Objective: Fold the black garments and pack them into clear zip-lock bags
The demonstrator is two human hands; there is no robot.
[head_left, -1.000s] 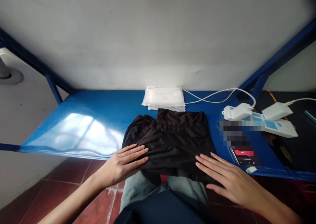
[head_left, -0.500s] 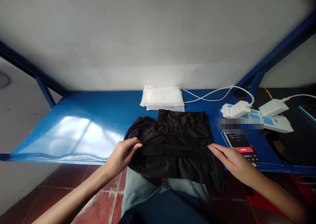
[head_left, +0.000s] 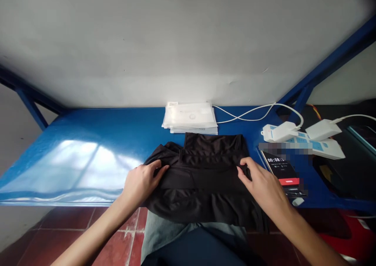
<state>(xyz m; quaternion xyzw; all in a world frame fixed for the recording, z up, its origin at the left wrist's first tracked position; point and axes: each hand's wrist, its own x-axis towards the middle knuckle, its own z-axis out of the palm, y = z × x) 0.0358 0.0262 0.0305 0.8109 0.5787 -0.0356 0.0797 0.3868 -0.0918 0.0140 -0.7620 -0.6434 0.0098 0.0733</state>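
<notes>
A black garment point(head_left: 205, 180) of thin, soft cloth lies partly folded at the front of the blue table, its lower part hanging over the edge above my lap. A gathered seam runs across its upper part. My left hand point(head_left: 142, 180) pinches the cloth at the left side between thumb and fingers. On the right side, my right hand point(head_left: 263, 184) has thumb and forefinger tips close together on the cloth, with the other fingers curled under. What kind of garment it is I cannot make out.
Behind the garment, a stack of translucent zip pouches point(head_left: 189, 115) lies by the wall. At right are a white power strip point(head_left: 331, 148) with plugged-in chargers, a white cable point(head_left: 255, 111) and a phone point(head_left: 282, 172). The blue tabletop point(head_left: 96, 127) extends left.
My right hand has shifted inward and up over the cloth, its grip now further from the right edge. My left hand has moved slightly left. The middle of the cloth lies flatter.
</notes>
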